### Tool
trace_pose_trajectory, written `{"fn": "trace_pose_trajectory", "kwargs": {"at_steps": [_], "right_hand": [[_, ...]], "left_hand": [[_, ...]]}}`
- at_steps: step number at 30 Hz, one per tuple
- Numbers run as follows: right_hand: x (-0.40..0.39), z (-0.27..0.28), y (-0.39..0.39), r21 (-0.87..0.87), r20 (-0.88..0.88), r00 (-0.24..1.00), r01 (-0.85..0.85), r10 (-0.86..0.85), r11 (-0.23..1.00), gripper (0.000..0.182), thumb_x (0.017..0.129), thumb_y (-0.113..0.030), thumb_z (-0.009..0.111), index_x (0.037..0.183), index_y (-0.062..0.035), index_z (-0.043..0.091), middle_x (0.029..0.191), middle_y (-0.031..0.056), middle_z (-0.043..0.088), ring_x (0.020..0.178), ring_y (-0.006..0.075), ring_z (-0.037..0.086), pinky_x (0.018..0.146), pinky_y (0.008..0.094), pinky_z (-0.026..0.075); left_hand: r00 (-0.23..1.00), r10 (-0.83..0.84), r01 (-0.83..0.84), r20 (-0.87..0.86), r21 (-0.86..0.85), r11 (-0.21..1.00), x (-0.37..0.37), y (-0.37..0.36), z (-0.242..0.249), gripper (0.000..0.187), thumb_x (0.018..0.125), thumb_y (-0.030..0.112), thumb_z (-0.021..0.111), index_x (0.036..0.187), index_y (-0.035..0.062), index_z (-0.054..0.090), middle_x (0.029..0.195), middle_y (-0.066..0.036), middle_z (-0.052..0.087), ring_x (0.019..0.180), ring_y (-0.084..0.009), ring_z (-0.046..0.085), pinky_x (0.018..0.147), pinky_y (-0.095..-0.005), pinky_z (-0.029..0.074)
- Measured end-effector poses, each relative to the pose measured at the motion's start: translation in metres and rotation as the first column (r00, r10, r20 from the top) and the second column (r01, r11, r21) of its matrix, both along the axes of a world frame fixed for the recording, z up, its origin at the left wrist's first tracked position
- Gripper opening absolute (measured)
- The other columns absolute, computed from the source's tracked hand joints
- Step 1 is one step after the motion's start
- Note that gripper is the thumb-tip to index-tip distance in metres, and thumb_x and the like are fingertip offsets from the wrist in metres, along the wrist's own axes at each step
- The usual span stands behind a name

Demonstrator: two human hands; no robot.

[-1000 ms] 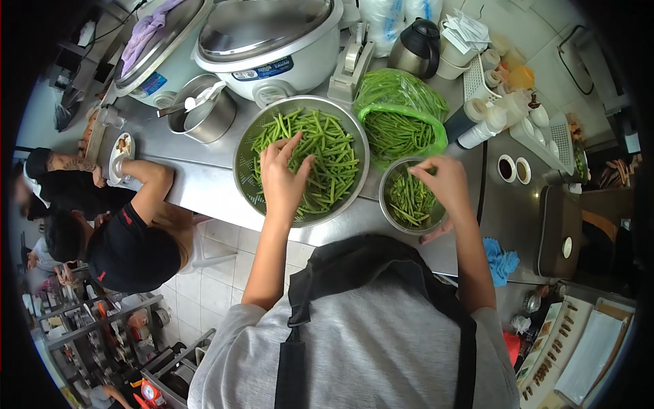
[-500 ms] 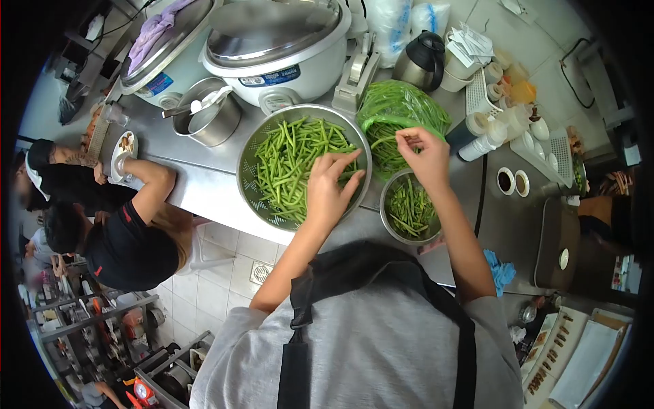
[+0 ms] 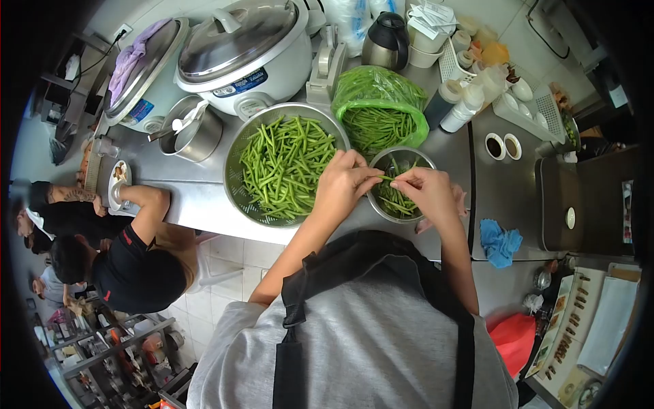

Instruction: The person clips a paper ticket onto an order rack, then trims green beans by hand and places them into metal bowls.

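My left hand (image 3: pixel 342 183) and my right hand (image 3: pixel 428 192) meet above a small metal bowl (image 3: pixel 428 156). Between their pinched fingertips is one green bean (image 3: pixel 387 178); each hand grips an end. Inside the bowl lie bean pieces, partly hidden under my right hand. To the left stands a large perforated metal colander (image 3: pixel 235 194) holding many cut green beans (image 3: pixel 283 163). Behind the bowl, a green plastic bag (image 3: pixel 371 83) gapes toward me, full of long beans.
Two rice cookers (image 3: pixel 255 58), a metal pot (image 3: pixel 208 140) and a tape dispenser (image 3: pixel 325 78) line the back. A thermos jug (image 3: pixel 385 44), sauce bottles (image 3: pixel 463 109) and sauce cups (image 3: pixel 495 145) stand right. A blue cloth (image 3: pixel 501 243) lies nearby. Another person (image 3: pixel 143 269) is at the left.
My right hand has come from the bag's mouth toward me, over the bowl. My left hand has left the colander's right side and now holds the bean too. The view has shifted slightly.
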State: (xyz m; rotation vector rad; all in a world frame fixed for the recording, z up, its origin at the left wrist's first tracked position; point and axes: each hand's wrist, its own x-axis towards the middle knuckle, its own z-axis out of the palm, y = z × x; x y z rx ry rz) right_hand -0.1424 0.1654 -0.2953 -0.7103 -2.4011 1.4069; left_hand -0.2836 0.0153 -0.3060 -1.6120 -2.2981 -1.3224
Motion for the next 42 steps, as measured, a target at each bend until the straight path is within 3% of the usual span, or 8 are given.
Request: {"fn": "trace_pose_trajectory", "kwargs": {"at_steps": [3, 9, 15, 28, 32, 37, 40, 42], "right_hand": [[0.001, -0.005, -0.007, -0.256, -0.074, 0.997, -0.011, -0.009, 0.967, 0.016, 0.085, -0.014, 0.072, 0.091, 0.0007, 0.071, 0.08, 0.0057, 0.07, 0.069, 0.0103, 0.064, 0.067, 0.0249, 0.052], [-0.007, -0.018, -0.019, -0.836, -0.278, 0.936, -0.126, -0.214, 0.534, 0.019, 0.093, -0.014, 0.063, 0.101, 0.0024, 0.065, 0.087, 0.0032, 0.064, 0.075, 0.008, 0.059, 0.07, 0.023, 0.05], [-0.011, -0.044, -0.031, -0.579, -0.24, 0.97, -0.167, 0.029, 0.798, 0.016, 0.092, -0.013, 0.063, 0.098, 0.0013, 0.064, 0.085, 0.0029, 0.065, 0.074, 0.0062, 0.059, 0.067, 0.0208, 0.05], [-0.002, -0.029, -0.031, -0.586, -0.146, 0.936, -0.342, 0.32, 0.734, 0.03, 0.102, -0.027, 0.045, 0.095, -0.0032, 0.062, 0.068, -0.0037, 0.046, 0.059, 0.0048, 0.043, 0.056, 0.0206, 0.038], [0.001, -0.032, -0.036, -0.816, -0.313, 0.949, -0.259, -0.019, 0.517, 0.027, 0.102, -0.027, 0.045, 0.092, -0.0062, 0.058, 0.067, -0.0043, 0.042, 0.058, 0.0051, 0.038, 0.058, 0.022, 0.037], [-0.007, -0.038, -0.034, -0.943, -0.303, 0.876, -0.22, -0.374, 0.249, 0.023, 0.101, -0.028, 0.047, 0.092, -0.0079, 0.055, 0.065, -0.0031, 0.04, 0.058, 0.0064, 0.036, 0.061, 0.024, 0.036], [-0.004, -0.046, -0.023, -0.929, -0.292, 0.871, -0.16, -0.396, 0.333, 0.024, 0.1, -0.024, 0.048, 0.092, -0.0051, 0.061, 0.071, -0.0008, 0.053, 0.062, 0.0079, 0.045, 0.064, 0.0254, 0.039], [0.002, -0.051, -0.004, -0.599, -0.283, 0.952, -0.079, -0.118, 0.797, 0.021, 0.096, -0.02, 0.052, 0.092, -0.0044, 0.066, 0.08, 0.0032, 0.062, 0.069, 0.0127, 0.053, 0.07, 0.0279, 0.044]], "left_hand": [[0.966, -0.016, 0.004, 0.259, 0.044, 0.999, 0.0, -0.009, -0.012, 0.02, 0.069, 0.01, 0.079, 0.089, 0.0081, 0.076, 0.073, -0.005, 0.056, 0.069, -0.0218, 0.056, 0.061, -0.0331, 0.046], [0.726, -0.045, -0.033, 0.687, 0.101, 0.994, 0.017, -0.01, -0.014, 0.014, 0.08, 0.007, 0.076, 0.093, 0.001, 0.074, 0.075, 0.0, 0.06, 0.064, -0.0052, 0.055, 0.056, -0.0214, 0.047], [0.434, -0.107, -0.212, 0.895, 0.217, 0.953, 0.016, -0.006, -0.014, 0.016, 0.088, 0.009, 0.069, 0.1, -0.0017, 0.07, 0.092, -0.006, 0.071, 0.066, -0.0056, 0.06, 0.058, -0.0206, 0.053], [0.434, -0.116, -0.21, 0.894, 0.225, 0.952, 0.019, -0.005, -0.013, 0.022, 0.092, 0.013, 0.064, 0.109, -0.0008, 0.068, 0.092, -0.005, 0.069, 0.07, -0.0066, 0.061, 0.065, -0.0213, 0.053], [0.239, -0.22, -0.207, 0.946, 0.271, 0.94, 0.016, -0.006, -0.021, 0.02, 0.093, 0.013, 0.062, 0.107, -0.0004, 0.067, 0.097, -0.006, 0.069, 0.079, -0.0084, 0.063, 0.072, -0.0235, 0.054], [0.474, -0.242, -0.045, 0.847, 0.298, 0.954, 0.033, -0.007, -0.022, 0.013, 0.093, 0.007, 0.061, 0.102, -0.0007, 0.066, 0.107, -0.01, 0.068, 0.092, -0.0114, 0.064, 0.083, -0.0254, 0.052], [0.518, -0.268, -0.037, 0.812, 0.335, 0.942, 0.031, -0.009, -0.018, 0.011, 0.092, 0.004, 0.061, 0.101, 0.0003, 0.067, 0.107, -0.009, 0.069, 0.096, -0.0104, 0.062, 0.086, -0.0241, 0.048], [0.565, -0.182, -0.13, 0.805, 0.305, 0.943, 0.02, -0.015, -0.011, 0.009, 0.092, 0.004, 0.062, 0.099, 0.0006, 0.067, 0.105, -0.007, 0.069, 0.087, -0.0076, 0.061, 0.078, -0.0213, 0.049]]}}
